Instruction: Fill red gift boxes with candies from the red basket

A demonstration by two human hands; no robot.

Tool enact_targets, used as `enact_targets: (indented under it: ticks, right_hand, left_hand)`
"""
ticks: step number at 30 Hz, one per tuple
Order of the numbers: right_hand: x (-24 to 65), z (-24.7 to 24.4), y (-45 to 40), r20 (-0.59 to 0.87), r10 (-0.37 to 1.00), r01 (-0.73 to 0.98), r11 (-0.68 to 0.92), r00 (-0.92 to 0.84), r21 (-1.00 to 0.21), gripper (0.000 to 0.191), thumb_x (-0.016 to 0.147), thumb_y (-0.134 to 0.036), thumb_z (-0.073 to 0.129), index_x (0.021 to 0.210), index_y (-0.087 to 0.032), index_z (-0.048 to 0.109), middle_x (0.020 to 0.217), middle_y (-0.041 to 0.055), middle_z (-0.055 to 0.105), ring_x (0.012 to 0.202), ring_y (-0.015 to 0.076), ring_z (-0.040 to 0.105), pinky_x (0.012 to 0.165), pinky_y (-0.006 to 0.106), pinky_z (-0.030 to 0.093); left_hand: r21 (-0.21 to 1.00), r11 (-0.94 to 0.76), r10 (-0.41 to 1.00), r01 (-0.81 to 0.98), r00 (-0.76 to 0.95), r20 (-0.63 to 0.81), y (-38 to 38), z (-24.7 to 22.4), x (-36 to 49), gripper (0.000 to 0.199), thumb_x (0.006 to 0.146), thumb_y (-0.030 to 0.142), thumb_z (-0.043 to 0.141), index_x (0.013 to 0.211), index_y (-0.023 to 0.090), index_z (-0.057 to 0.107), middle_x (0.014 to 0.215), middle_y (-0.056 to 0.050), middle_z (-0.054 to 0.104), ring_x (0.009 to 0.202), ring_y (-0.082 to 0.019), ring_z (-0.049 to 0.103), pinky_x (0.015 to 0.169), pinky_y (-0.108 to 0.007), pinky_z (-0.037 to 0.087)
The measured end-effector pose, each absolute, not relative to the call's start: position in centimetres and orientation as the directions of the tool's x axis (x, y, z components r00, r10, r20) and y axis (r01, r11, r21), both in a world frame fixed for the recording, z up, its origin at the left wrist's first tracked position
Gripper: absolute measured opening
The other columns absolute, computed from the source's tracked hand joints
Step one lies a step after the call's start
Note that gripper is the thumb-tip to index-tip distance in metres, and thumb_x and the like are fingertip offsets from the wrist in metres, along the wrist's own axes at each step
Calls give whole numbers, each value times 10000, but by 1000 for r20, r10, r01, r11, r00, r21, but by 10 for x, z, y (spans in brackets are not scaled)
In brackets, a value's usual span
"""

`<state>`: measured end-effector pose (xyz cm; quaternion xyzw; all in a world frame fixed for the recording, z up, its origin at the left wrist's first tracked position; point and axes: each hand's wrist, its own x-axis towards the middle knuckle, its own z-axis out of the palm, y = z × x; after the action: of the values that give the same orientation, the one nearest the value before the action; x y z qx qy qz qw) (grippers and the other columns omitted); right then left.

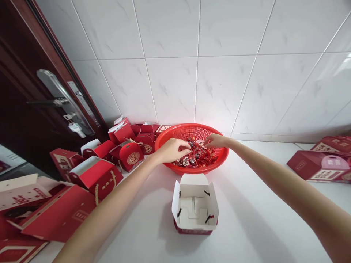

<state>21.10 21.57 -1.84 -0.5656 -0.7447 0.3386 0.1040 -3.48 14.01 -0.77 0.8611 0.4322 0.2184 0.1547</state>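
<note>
Now the left hand (175, 149) and right hand (215, 140) reach into a round red plastic basket (189, 131) of small shiny red packets (196, 156). Their fingers are bent; I cannot tell if they hold any. An open red-and-white cardboard box (195, 208) sits just in front.

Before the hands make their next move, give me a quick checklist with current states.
1. Front box open: ok, flaps raised and inner bottom showing.
2. Red basket stocked: ok, wrapped packets inside.
3. Left hand at packets: ok, over the basket's left part.
4. Right hand gripping a packet: cannot tell, fingertips too small to read.
5. Both hands clear of basket: not ok, both are over it.
</note>
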Motion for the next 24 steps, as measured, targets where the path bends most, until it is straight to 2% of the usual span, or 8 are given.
enact_targets:
  ticks: [4, 7, 9, 12, 15, 18, 21, 24]
  right_hand:
    - [202, -25, 209, -220, 910, 801, 170, -351, -575, 200, 627, -141, 830, 569, -209, 651, 591, 17, 643, 664, 235, 667, 678, 342, 504]
    - [193, -33, 204, -169, 925, 792, 185, -340, -581, 306, 587, -123, 836, 468, -211, 569, 555, 21, 588, 679, 252, 645, 640, 334, 460]
    - [189, -37, 201, -99, 939, 758, 201, -330, -620, 312, 595, -83, 789, 452, -211, 542, 553, 14, 561, 682, 233, 619, 615, 317, 426]
    - [186, -36, 197, 9, 945, 656, 233, -326, -718, 274, 660, -112, 710, 478, -208, 528, 567, 0, 562, 641, 182, 576, 581, 298, 397]
    - [186, -31, 193, 86, 945, 513, 246, -316, -823, 223, 753, -213, 651, 563, -205, 536, 624, -2, 608, 644, 160, 597, 598, 289, 442]
    - [185, -26, 187, 137, 939, 373, 255, -314, -892, 162, 818, -303, 617, 697, -203, 576, 735, 16, 671, 719, 166, 657, 675, 304, 514]
    - [184, -23, 181, 181, 919, 217, 267, -349, -939, 204, 757, -362, 724, 771, -201, 599, 774, 22, 691, 745, 184, 668, 693, 325, 526]
    - [182, -21, 176, 224, 926, 124, 271, -303, -955, 263, 673, -340, 797, 726, -206, 577, 716, 6, 681, 711, 187, 650, 679, 330, 505]
  left_hand:
    - [380, -549, 806, 744, 592, 6, 178, -15, -20, 276, 863, 178, 575, 1005, 206, 809, 992, -41, 804, 897, -210, 727, 835, -274, 505]
    - [389, -505, 817, 770, 572, -74, 194, -25, -13, 292, 825, 124, 568, 961, 209, 812, 922, -39, 795, 815, -203, 708, 747, -259, 485]
    - [403, -483, 831, 778, 552, -70, 198, -32, -12, 290, 800, 107, 569, 931, 208, 807, 885, -43, 787, 781, -205, 697, 709, -259, 476]
    - [449, -466, 846, 762, 533, -26, 200, -38, -15, 329, 798, 110, 559, 1017, 208, 784, 926, -47, 787, 815, -211, 701, 714, -261, 483]
    - [508, -467, 845, 724, 535, 15, 199, -38, -18, 312, 807, 174, 602, 1075, 191, 759, 987, -49, 787, 867, -222, 709, 754, -270, 507]
    - [593, -479, 829, 647, 556, 63, 199, -37, -20, 234, 814, 291, 661, 974, 160, 770, 945, -52, 784, 851, -235, 702, 778, -300, 525]
    - [718, -482, 805, 503, 577, 137, 198, -36, -19, 281, 825, 392, 689, 895, 133, 772, 855, -59, 767, 810, -231, 682, 756, -316, 526]
    - [743, -475, 804, 471, 576, 148, 197, -37, -19, 296, 853, 416, 674, 861, 138, 773, 838, -50, 763, 804, -213, 678, 752, -297, 518]
